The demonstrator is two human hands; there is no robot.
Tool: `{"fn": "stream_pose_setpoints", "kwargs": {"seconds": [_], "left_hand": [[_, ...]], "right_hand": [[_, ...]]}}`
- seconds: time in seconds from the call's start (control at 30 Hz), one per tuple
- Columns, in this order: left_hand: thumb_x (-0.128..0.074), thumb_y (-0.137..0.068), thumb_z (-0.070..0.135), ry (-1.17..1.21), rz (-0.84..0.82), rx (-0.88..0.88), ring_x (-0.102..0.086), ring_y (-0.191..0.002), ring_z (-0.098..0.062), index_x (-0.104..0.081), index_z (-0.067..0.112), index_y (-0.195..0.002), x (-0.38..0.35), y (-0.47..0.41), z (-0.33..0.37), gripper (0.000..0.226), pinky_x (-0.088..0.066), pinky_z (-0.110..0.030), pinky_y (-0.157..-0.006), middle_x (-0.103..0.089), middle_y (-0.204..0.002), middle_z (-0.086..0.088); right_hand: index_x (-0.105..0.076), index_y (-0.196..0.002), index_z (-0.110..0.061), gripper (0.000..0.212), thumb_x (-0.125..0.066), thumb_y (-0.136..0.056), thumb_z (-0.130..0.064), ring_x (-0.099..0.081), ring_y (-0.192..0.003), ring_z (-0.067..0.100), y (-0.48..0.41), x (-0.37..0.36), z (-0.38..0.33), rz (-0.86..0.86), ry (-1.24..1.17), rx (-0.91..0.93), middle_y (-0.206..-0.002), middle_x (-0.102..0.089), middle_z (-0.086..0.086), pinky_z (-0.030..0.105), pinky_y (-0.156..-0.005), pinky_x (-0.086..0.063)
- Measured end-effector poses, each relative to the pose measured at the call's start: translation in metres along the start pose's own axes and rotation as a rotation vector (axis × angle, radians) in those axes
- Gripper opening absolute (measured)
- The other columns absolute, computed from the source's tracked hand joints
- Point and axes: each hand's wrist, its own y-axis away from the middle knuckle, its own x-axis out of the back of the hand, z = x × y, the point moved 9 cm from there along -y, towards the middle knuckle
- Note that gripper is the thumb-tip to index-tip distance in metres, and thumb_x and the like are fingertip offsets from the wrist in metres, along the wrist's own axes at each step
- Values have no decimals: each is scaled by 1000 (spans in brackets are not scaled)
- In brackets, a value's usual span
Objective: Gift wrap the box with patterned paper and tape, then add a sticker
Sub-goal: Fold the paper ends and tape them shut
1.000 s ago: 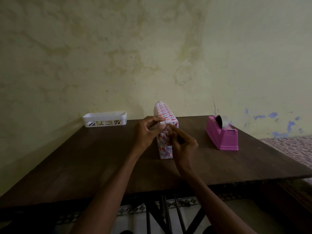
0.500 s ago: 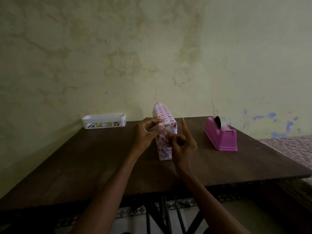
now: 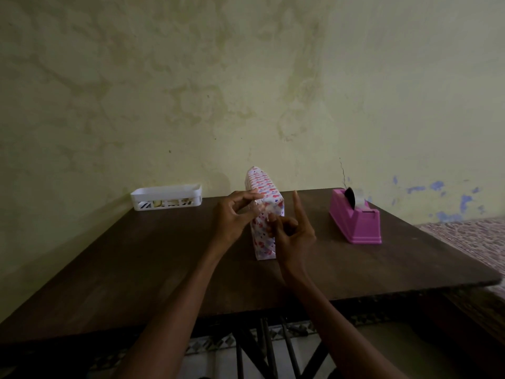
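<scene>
Since the patterned paper already covers every face of the box (image 3: 264, 243) that shows, with no loose flap in sight, the wrapping looks to be done or nearly so, and what is left is most likely a last bit of taping or the sticker. The box stands on its narrow edge on the table (image 3: 136, 269), directly between the two hands and touching both. The left hand (image 3: 232, 217) has its fingers curled at the near upper corner of the box, thumb and forefinger brought close together on a small pale piece (image 3: 264, 208) that lies against the paper. The right hand (image 3: 293, 236), just beside it, pinches the other end of that piece with its thumb and a bent finger, while its forefinger (image 3: 295, 203) sticks straight up. Whether the piece is tape or a sticker I cannot tell: it is small, glossy and half hidden by the fingertips, and the dim light does not help. Well to the right of the right hand sits a pink tape dispenser (image 3: 355, 222); beyond and to the left of the left hand is a white tray (image 3: 166, 191), whose contents show only as pale scraps through its slots. The far side of the box and its seams are hidden.
</scene>
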Motion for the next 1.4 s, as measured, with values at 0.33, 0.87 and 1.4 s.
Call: {"fn": "stream_pose_setpoints", "kwargs": {"seconds": [0.33, 0.87, 1.4], "left_hand": [[-74, -83, 6, -27, -33, -13, -64, -109, -5, -72, 7, -107, 0, -1, 0, 25, -53, -39, -96, -71, -113, 2], [-79, -78, 33, -587, -6, -275, -60, -78, -8, -59, 16, -83, -18, -8, 40, 28, -44, -9, -58, -64, -89, 5], [-86, -70, 17, -640, -149, -197, -64, -93, -15, -58, 14, -86, -22, -13, 41, 33, -60, -34, -73, -66, -100, -2]], "right_hand": [[-44, -147, -17, 66, -71, -88, -4, -70, -69, 1, -2, 2, 4, 57, 57, -7, -80, -75, 5, 16, -66, -56], [-60, -131, -19, 51, -78, -84, -23, -69, -74, -6, -9, 8, 2, 113, 216, -10, -98, -74, -2, 11, -62, -54], [-67, -83, -32, 26, -86, -69, -43, -63, -59, -2, -44, 11, 11, -332, 691, -169, -71, -67, -11, 19, -47, -50]]}}
